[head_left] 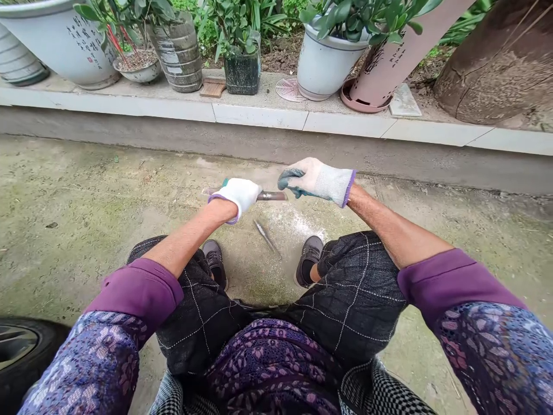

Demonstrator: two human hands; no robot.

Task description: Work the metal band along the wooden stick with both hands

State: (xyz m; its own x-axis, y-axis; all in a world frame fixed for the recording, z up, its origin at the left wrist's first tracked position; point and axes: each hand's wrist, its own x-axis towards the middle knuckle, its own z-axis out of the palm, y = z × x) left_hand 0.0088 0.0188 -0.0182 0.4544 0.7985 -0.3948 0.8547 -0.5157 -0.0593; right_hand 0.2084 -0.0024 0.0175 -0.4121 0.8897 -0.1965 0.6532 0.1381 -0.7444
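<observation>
My left hand [243, 194], in a white glove with a purple cuff, is closed around a brown, rod-like tool handle [273, 196]. The handle sticks out to the right of the fist, and a pale flat part shows faintly to its left; the rest is hidden in the glove. Just right of the handle's end is my right hand [309, 177], in a matching glove with dark green fingers. Its fingers are curled together, and what they hold, if anything, is hidden. A thin greyish metal rod [266, 237] lies on the concrete below, beside scattered white powder [302, 223].
A low tiled ledge [259, 116] crosses the far side, bearing a white flowerpot [322, 66], a square dark pot [242, 72], a cut plastic bottle [177, 55] and a pink planter [384, 63]. My shoes [311, 253] flank the rod. A tyre [47, 337] is at the lower left.
</observation>
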